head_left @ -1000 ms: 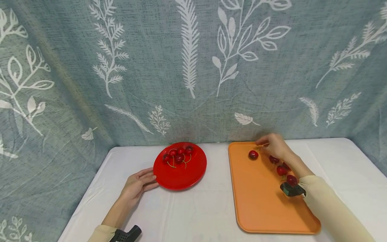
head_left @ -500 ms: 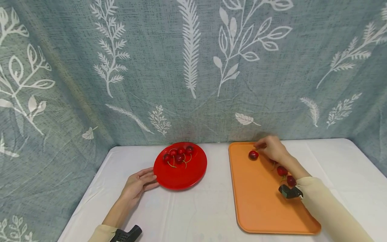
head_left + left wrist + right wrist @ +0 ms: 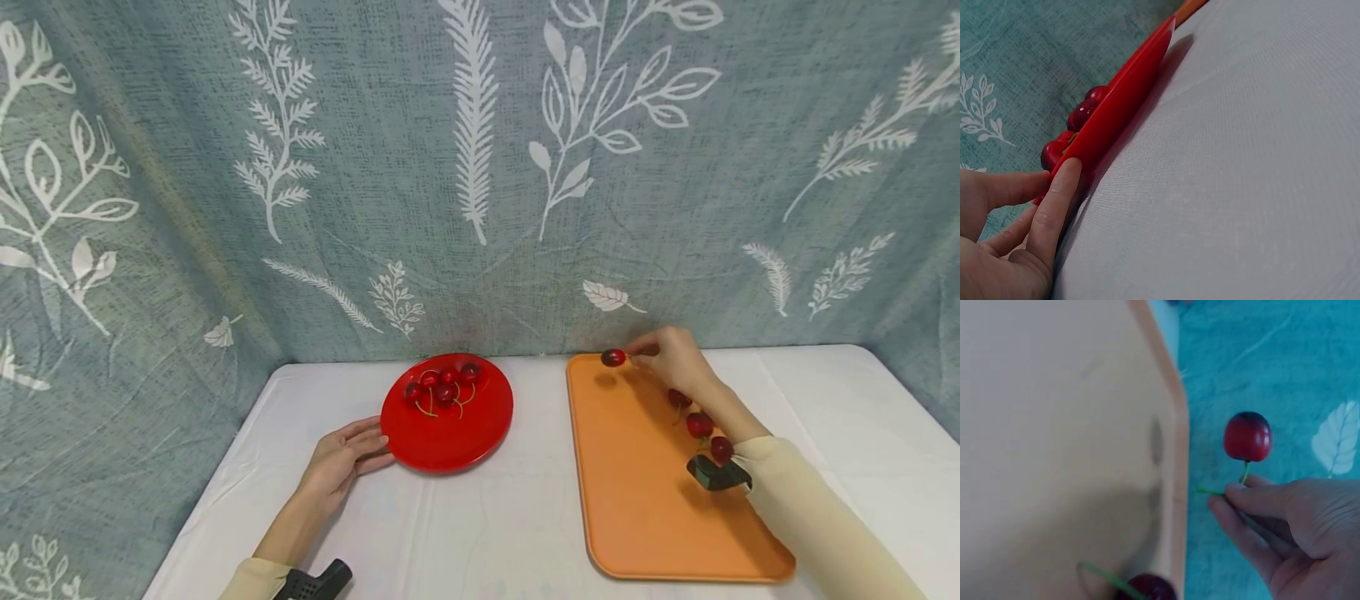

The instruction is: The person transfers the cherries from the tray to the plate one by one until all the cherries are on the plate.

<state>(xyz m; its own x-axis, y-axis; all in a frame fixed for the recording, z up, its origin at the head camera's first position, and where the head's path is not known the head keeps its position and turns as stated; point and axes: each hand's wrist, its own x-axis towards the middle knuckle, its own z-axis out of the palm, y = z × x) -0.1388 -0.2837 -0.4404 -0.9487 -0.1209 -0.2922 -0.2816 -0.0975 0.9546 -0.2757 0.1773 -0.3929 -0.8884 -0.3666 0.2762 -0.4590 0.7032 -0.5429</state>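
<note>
My right hand [image 3: 673, 358] pinches a dark red cherry [image 3: 1247, 436] by its green stem [image 3: 1245, 472], between thumb and fingertips. That cherry hangs in the air over the far left corner of the orange tray [image 3: 645, 500], its shadow falling below. Several more cherries [image 3: 700, 425] lie on the tray, partly under my right forearm. On the left, my left hand [image 3: 341, 462] grips the rim of a round red plate [image 3: 450, 437], thumb on one side and fingers on the other. Several stemmed cherries [image 3: 446, 392] sit together at the plate's far side.
A white cloth [image 3: 517, 517] covers the table under plate and tray, with a stretch of it between them. Behind the table hangs a grey-green curtain [image 3: 510, 283] with white leaf prints. Black wrist cameras [image 3: 718, 473] sit on both wrists.
The cherry at the tray's far left has been picked up by its stem and raised off the tray in my right hand. My left hand and the plate have not moved.
</note>
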